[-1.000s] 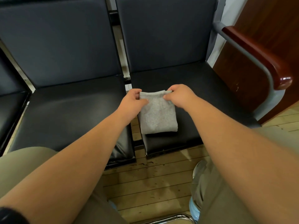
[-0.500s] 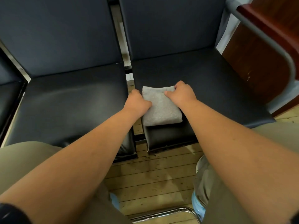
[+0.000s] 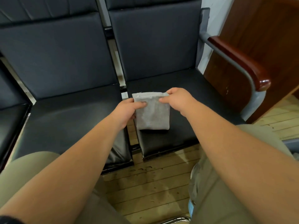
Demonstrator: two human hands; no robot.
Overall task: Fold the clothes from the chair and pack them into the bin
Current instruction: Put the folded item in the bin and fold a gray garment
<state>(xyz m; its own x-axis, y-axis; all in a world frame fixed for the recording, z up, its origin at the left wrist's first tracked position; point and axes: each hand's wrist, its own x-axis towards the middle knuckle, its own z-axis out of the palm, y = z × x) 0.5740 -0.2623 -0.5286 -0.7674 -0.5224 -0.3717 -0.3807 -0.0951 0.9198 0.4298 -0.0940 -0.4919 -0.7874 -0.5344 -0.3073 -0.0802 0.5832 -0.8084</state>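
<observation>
One folded grey cloth (image 3: 152, 113) is pictured, gripped at its top edge by two hands, the left hand (image 3: 127, 110) and the right hand (image 3: 176, 99). Three black padded seats are counted in a row: the middle seat (image 3: 68, 120), the right seat (image 3: 194, 88) and, cut off at the frame's edge, the left seat (image 3: 11, 120). One red-brown armrest (image 3: 239, 62) is shown at the row's right end, with one dark wooden panel (image 3: 262, 38) beside it. Two khaki knees are seen below, the left knee (image 3: 32, 167) and the right knee (image 3: 262, 135).

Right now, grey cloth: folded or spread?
Folded. The grey cloth is a small rectangle with a doubled bottom edge; left hand and right hand pinch its upper end.
</observation>
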